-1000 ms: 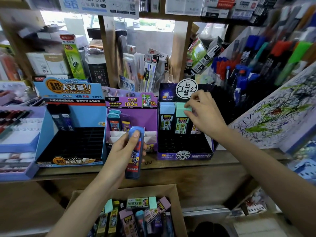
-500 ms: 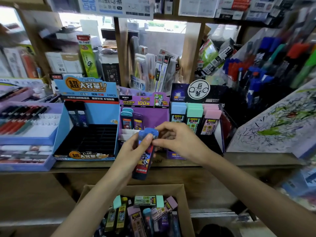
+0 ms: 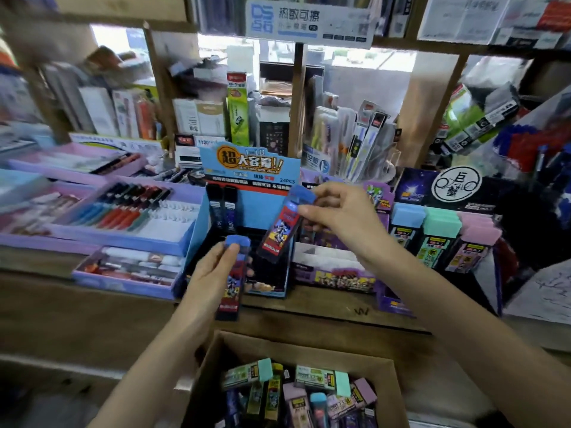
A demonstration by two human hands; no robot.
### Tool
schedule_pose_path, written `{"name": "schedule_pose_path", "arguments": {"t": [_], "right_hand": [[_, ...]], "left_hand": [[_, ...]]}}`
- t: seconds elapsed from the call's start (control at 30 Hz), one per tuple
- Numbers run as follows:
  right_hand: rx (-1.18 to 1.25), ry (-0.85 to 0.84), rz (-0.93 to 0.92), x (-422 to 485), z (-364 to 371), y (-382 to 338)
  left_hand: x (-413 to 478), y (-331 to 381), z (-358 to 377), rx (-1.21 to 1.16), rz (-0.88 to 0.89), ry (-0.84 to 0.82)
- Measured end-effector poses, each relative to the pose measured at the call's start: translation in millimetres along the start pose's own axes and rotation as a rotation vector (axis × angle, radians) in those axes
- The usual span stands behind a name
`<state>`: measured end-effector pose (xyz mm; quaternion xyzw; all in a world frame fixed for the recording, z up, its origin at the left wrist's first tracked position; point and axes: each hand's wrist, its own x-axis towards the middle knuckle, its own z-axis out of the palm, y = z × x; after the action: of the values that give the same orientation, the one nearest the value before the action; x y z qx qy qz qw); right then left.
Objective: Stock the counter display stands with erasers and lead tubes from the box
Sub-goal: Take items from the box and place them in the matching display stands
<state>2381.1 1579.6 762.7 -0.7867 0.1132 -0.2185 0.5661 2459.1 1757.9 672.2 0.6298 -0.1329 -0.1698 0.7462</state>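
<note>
My left hand [image 3: 213,273] grips a blue-capped lead tube [image 3: 233,282] upright in front of the blue display stand [image 3: 247,180]. My right hand [image 3: 336,214] pinches a second blue-capped lead tube [image 3: 282,227] near its top and holds it tilted over that stand's black slots. Two dark tubes [image 3: 222,208] stand in the stand's back row. To the right are a purple stand [image 3: 333,273] and a dark stand with blue, green and pink erasers [image 3: 441,230]. The cardboard box [image 3: 216,350] below holds several erasers and tubes.
Purple and blue pen trays [image 3: 129,220] fill the counter to the left. Shelves of stationery packs [image 3: 355,134] rise behind the stands. A scribbled test pad [image 3: 543,291] and pen racks sit at the right. The wooden counter edge [image 3: 340,316] runs between stands and box.
My right hand came back from the eraser stand and took a second tube from my left hand's pair. It carried that tube up and left over the blue stand. The view swung left.
</note>
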Motion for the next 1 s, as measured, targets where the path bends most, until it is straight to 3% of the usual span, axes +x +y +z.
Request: {"name": "schedule_pose_path", "arguments": {"t": [0.23,0.57,1.0], "right_hand": [[-0.147,0.019,-0.093,35,3,-5],[-0.448,0.135,-0.150,22,-80,9],[-0.561,0.210,-0.173,12,-71,50]], "left_hand": [[7,2,-22,0.028,0.066,-0.019],[16,0,-1,0.042,0.081,-0.117],[5,0,15,0.095,0.117,-0.182]]}}
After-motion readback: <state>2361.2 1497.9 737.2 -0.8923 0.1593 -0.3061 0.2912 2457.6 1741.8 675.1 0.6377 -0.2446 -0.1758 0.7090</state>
